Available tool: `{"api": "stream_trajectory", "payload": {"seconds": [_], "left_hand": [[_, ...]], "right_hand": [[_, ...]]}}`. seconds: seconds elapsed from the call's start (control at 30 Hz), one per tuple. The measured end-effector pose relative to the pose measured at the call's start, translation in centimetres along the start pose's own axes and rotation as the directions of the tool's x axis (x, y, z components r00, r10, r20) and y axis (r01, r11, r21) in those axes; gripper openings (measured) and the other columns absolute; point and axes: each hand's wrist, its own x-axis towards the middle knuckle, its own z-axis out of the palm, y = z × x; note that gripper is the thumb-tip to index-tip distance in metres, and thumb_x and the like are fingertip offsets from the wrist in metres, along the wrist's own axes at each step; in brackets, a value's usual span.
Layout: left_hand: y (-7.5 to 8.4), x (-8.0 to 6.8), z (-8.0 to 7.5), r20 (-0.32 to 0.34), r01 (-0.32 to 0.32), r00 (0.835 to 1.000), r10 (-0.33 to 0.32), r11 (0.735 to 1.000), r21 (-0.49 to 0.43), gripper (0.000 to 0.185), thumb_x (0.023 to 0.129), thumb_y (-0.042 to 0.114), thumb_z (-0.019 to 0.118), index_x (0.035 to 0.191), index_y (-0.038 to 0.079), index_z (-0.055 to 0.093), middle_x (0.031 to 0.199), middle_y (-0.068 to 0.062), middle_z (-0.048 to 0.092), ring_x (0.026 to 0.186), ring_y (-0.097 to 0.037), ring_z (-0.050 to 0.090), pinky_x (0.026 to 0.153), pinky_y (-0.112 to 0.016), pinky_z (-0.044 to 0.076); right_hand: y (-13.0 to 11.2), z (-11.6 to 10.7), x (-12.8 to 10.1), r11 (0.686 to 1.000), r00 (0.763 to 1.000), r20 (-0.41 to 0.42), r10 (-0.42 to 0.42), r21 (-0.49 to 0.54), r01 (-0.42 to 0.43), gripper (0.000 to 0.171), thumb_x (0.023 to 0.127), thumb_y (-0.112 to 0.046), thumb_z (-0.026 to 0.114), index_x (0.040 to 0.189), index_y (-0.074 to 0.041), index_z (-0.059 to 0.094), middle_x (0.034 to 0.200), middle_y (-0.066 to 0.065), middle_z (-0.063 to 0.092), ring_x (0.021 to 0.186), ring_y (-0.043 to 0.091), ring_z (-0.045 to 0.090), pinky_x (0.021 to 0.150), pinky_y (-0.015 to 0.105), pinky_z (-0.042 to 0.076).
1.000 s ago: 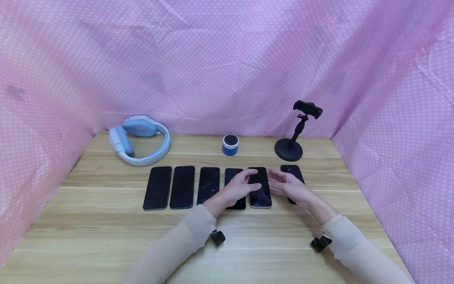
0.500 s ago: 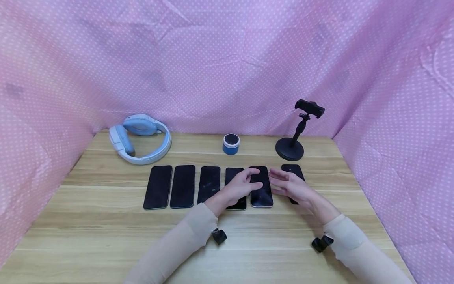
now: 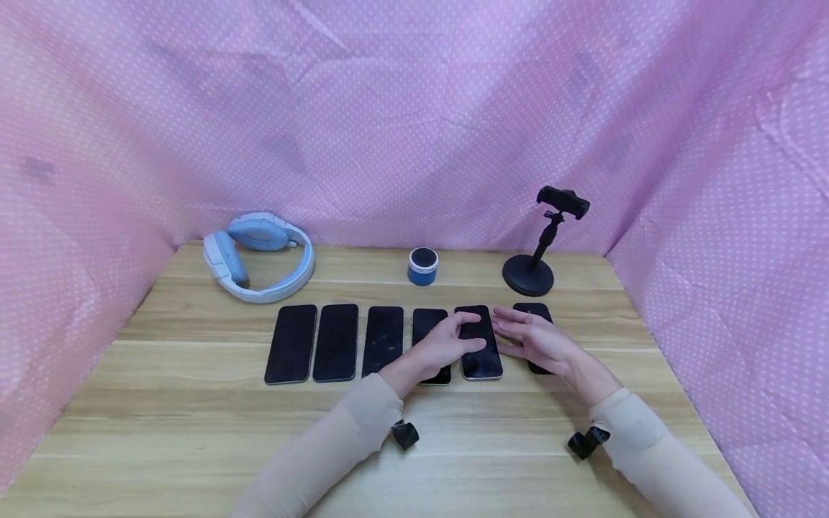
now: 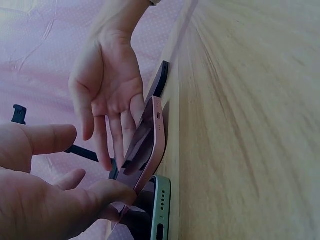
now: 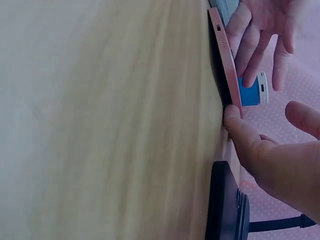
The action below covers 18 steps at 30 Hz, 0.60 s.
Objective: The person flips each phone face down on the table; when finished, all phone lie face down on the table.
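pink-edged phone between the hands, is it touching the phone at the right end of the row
Apart. The head view shows it: bare wooden table lies between the near ends of the pink-edged phone and the rightmost phone.

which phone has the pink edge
The fifth phone from the left: its edge is pink, while the fourth phone shows a green edge and the sixth phone black.
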Motion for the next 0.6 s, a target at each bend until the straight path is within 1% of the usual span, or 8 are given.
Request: {"api": "stream_trajectory", "payload": {"seconds": [0.07,0.13,0.2,0.27,0.4,0.53,0.6], "left_hand": [[-0.1,-0.1,0.0,0.008,-0.003,1.000,0.003,1.000,0.011,0.052,0.097,0.014,0.070,0.145,0.008,0.052,0.160,-0.011,0.034,0.150,-0.030,0.025,0.122,-0.046,0.022],[-0.1,0.0,0.1,0.011,-0.015,1.000,0.014,1.000,0.011,0.053,0.096,0.014,0.070,0.145,0.008,0.052,0.159,-0.012,0.037,0.149,-0.028,0.026,0.122,-0.046,0.023],[-0.1,0.1,0.1,0.016,-0.020,1.000,0.019,1.000,0.006,0.053,0.096,0.014,0.071,0.145,0.008,0.052,0.157,-0.012,0.039,0.149,-0.027,0.028,0.122,-0.046,0.023],[-0.1,0.2,0.1,0.021,-0.020,1.000,0.020,1.000,0.002,0.055,0.096,0.015,0.071,0.146,0.009,0.051,0.157,-0.011,0.041,0.148,-0.026,0.029,0.122,-0.045,0.024],[-0.1,0.4,0.2,0.028,-0.022,0.999,0.023,0.999,-0.041,0.059,0.097,0.014,0.070,0.150,0.007,0.046,0.157,-0.013,0.041,0.147,-0.026,0.032,0.121,-0.043,0.025],[-0.1,0.5,0.4,0.032,-0.024,0.999,0.027,0.996,-0.089,0.061,0.098,0.011,0.067,0.153,0.005,0.041,0.157,-0.015,0.041,0.144,-0.026,0.037,0.120,-0.041,0.029],[-0.1,0.5,0.5,0.038,-0.022,0.999,0.027,0.992,-0.124,0.061,0.099,0.006,0.065,0.154,0.004,0.039,0.156,-0.016,0.041,0.143,-0.027,0.039,0.117,-0.042,0.034]], "right_hand": [[-0.2,0.0,-0.1,1.000,1.000,0.011,0.002,-0.002,-0.002,0.064,0.109,-0.008,0.044,0.160,0.005,0.008,0.165,0.026,0.011,0.150,0.036,0.019,0.117,0.050,0.032],[-0.5,0.0,-0.3,1.000,1.000,0.016,-0.003,-0.006,0.003,0.063,0.109,-0.009,0.043,0.160,0.004,0.008,0.165,0.026,0.012,0.147,0.036,0.029,0.116,0.048,0.036],[-0.8,-0.1,-0.5,1.000,1.000,0.017,-0.014,-0.002,0.014,0.063,0.109,-0.011,0.043,0.160,0.004,0.008,0.165,0.027,0.012,0.142,0.034,0.038,0.113,0.044,0.040],[-1.1,0.0,-0.7,1.000,1.000,0.016,-0.027,0.012,0.027,0.063,0.110,-0.011,0.042,0.160,0.004,0.007,0.165,0.027,0.012,0.138,0.030,0.044,0.110,0.040,0.044],[-1.4,0.1,-0.9,0.997,0.999,0.014,-0.048,0.068,0.047,0.059,0.111,-0.011,0.037,0.161,0.002,0.008,0.166,0.022,0.015,0.133,0.025,0.048,0.108,0.036,0.046],[-1.4,0.3,-0.9,0.991,0.997,0.031,-0.064,0.117,0.060,0.058,0.111,-0.010,0.036,0.161,0.001,0.009,0.161,0.013,0.031,0.131,0.025,0.050,0.109,0.038,0.045],[-1.3,0.3,-0.8,0.990,0.996,0.053,-0.071,0.125,0.064,0.057,0.111,-0.009,0.036,0.161,0.002,0.010,0.157,0.008,0.038,0.132,0.026,0.050,0.109,0.039,0.046]]}}
